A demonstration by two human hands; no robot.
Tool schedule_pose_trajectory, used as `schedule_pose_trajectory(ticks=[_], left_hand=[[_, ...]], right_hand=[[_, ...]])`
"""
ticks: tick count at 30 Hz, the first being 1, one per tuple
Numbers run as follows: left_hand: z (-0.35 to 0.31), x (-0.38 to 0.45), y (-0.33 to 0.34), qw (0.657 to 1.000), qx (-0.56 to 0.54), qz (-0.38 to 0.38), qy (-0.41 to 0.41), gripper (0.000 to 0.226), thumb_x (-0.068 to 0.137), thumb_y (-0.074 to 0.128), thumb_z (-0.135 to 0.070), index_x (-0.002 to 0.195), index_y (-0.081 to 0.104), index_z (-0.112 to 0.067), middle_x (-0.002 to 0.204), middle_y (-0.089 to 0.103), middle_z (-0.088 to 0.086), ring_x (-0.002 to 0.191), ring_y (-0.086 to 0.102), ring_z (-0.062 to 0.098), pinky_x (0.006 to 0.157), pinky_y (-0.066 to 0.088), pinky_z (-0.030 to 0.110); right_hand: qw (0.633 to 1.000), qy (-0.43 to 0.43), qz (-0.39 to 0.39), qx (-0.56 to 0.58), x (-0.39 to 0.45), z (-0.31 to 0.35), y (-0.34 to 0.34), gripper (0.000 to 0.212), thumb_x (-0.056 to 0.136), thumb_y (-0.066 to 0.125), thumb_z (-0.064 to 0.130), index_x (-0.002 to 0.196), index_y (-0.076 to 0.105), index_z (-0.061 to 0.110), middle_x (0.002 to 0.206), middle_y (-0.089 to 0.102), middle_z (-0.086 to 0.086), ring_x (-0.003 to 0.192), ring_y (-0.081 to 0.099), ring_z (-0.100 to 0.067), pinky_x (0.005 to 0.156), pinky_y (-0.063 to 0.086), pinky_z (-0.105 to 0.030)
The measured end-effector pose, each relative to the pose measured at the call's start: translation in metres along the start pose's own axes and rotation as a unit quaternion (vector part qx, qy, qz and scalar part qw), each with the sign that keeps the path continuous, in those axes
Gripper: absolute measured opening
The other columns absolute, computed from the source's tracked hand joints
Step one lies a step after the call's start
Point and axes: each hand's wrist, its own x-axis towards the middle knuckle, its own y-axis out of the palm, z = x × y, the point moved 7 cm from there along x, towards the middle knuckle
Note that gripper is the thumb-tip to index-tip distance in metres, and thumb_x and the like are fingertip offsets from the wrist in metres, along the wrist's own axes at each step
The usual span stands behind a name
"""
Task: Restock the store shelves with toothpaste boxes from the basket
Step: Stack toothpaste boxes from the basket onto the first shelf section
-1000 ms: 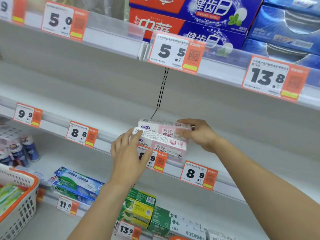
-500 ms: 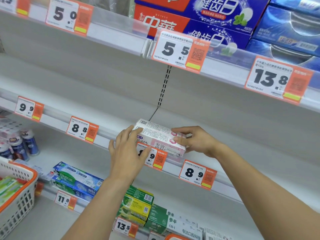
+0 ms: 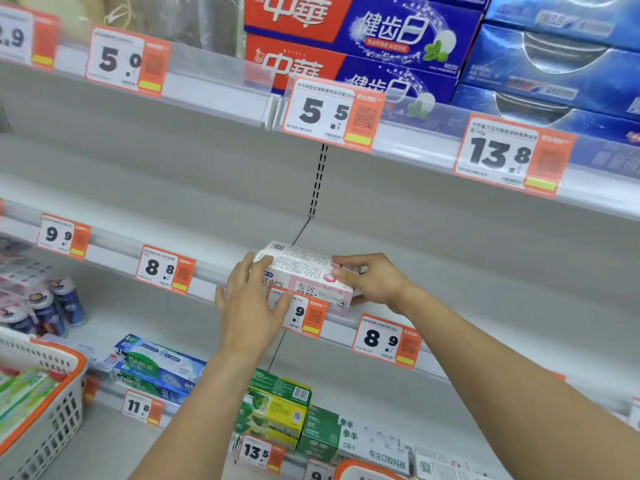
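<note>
Hands: both were at the pink toothpaste boxes (image 3: pixel 308 271) on the middle shelf (image 3: pixel 485 271), one at each end, likely so the stack could be squared up from both sides at once.
Left hand: left hand (image 3: pixel 249 303) lay with fingers straight and relaxed, fingertips against the near-left end of the boxes, pushing rather than gripping.
Right hand: right hand (image 3: pixel 370 278) pinched the right end of the boxes between thumb and curled fingers, apparently steadying them.
Boxes: two seemed stacked, long side facing out, sitting at the front lip just behind the 8.9 price tag (image 3: pixel 304 311); that fits lining the goods up with their label.
Basket: basket (image 3: pixel 52 403) with an orange rim sat at the lower left, well apart from the hands, with green packs inside for later trips.
Neighbours: red-and-blue boxes (image 3: pixel 349 39) filled the shelf above; green boxes (image 3: pixel 277 407) sat on the one below.
Stage: placement looked nearly finished; much of this shelf was bare.
</note>
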Motion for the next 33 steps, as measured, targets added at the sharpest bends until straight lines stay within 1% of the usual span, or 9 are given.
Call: schedule_pose_trajectory(ticks=[4, 7, 11, 13, 16, 22, 26, 30, 33], left_hand=[[-0.004, -0.004, -0.001, 1.000, 0.011, 0.002, -0.004, 0.066, 0.088, 0.070, -0.042, 0.146, 0.042, -0.024, 0.161, 0.026, 0.006, 0.151, 0.017, 0.028, 0.120, 0.016, 0.057], [-0.026, -0.015, -0.015, 0.997, -0.035, -0.064, 0.020, 0.055, 0.090, 0.068, -0.035, 0.139, 0.049, -0.020, 0.150, 0.037, 0.012, 0.142, 0.027, 0.029, 0.114, 0.027, 0.051], [-0.076, -0.051, -0.011, 0.983, -0.152, -0.064, 0.085, 0.027, 0.089, 0.067, -0.020, 0.115, 0.058, -0.017, 0.117, 0.052, -0.001, 0.106, 0.053, 0.014, 0.089, 0.042, 0.026], [-0.098, -0.077, 0.021, 0.977, -0.176, 0.051, 0.113, 0.017, 0.090, 0.066, -0.020, 0.106, 0.059, -0.019, 0.104, 0.057, -0.006, 0.088, 0.058, 0.009, 0.077, 0.044, 0.024], [-0.117, -0.128, 0.078, 0.947, -0.127, 0.244, 0.167, 0.013, 0.091, 0.064, -0.028, 0.102, 0.062, -0.021, 0.092, 0.062, -0.009, 0.081, 0.061, 0.013, 0.076, 0.052, 0.034], [-0.134, -0.261, 0.179, 0.814, 0.026, 0.546, 0.197, 0.024, 0.091, 0.066, -0.034, 0.106, 0.066, -0.015, 0.095, 0.069, -0.001, 0.085, 0.064, 0.020, 0.078, 0.053, 0.032], [-0.107, -0.331, 0.239, 0.743, 0.116, 0.637, 0.169, 0.036, 0.095, 0.062, -0.039, 0.121, 0.060, -0.013, 0.115, 0.064, 0.004, 0.101, 0.060, 0.020, 0.091, 0.051, 0.033], [-0.078, -0.388, 0.277, 0.721, 0.123, 0.677, 0.077, 0.063, 0.093, 0.064, -0.044, 0.143, 0.040, -0.013, 0.139, 0.049, 0.005, 0.122, 0.052, 0.023, 0.103, 0.044, 0.033], [-0.058, -0.416, 0.291, 0.718, 0.126, 0.685, 0.010, 0.092, 0.087, 0.070, -0.052, 0.153, 0.018, -0.014, 0.152, 0.036, 0.007, 0.137, 0.041, 0.025, 0.110, 0.039, 0.036]], right_hand=[[0.999, -0.025, -0.004, -0.044, -0.009, 0.003, 0.002, 0.049, 0.094, 0.067, 0.030, 0.140, 0.056, 0.020, 0.138, 0.057, -0.003, 0.110, 0.067, -0.029, 0.091, 0.058, -0.044], [0.985, -0.095, -0.121, -0.074, -0.034, 0.016, -0.020, 0.051, 0.096, 0.063, 0.040, 0.143, 0.051, 0.026, 0.143, 0.048, 0.010, 0.117, 0.059, -0.013, 0.103, 0.049, -0.036], [0.950, -0.176, -0.258, 0.000, -0.122, 0.009, -0.052, 0.011, 0.093, 0.067, 0.022, 0.098, 0.067, 0.032, 0.105, 0.070, 0.010, 0.086, 0.068, -0.005, 0.082, 0.057, -0.034], [0.967, -0.156, -0.203, -0.008, -0.157, -0.020, -0.050, 0.011, 0.091, 0.069, 0.013, 0.088, 0.070, 0.024, 0.085, 0.073, 0.008, 0.077, 0.070, -0.012, 0.075, 0.058, -0.033], [0.993, -0.056, -0.104, -0.028, -0.196, -0.094, -0.047, 0.007, 0.089, 0.074, 0.017, 0.096, 0.071, 0.019, 0.088, 0.074, 0.000, 0.081, 0.072, -0.022, 0.074, 0.059, -0.039], [0.980, 0.139, 0.006, -0.141, -0.272, -0.261, -0.058, 0.017, 0.090, 0.072, 0.021, 0.105, 0.070, 0.014, 0.091, 0.069, 0.004, 0.068, 0.062, 0.005, 0.073, 0.048, -0.025], [0.933, 0.226, 0.115, -0.255, -0.299, -0.349, -0.067, 0.035, 0.094, 0.065, 0.036, 0.120, 0.066, 0.014, 0.123, 0.066, -0.003, 0.112, 0.061, -0.021, 0.097, 0.047, -0.032], [0.879, 0.285, 0.216, -0.316, -0.321, -0.403, -0.088, 0.056, 0.095, 0.063, 0.041, 0.141, 0.052, 0.011, 0.144, 0.050, -0.008, 0.129, 0.050, -0.026, 0.102, 0.039, -0.032], [0.884, 0.301, 0.211, -0.289, -0.323, -0.422, -0.101, 0.063, 0.092, 0.069, 0.037, 0.145, 0.045, 0.013, 0.148, 0.046, -0.006, 0.133, 0.047, -0.026, 0.105, 0.038, -0.033]])
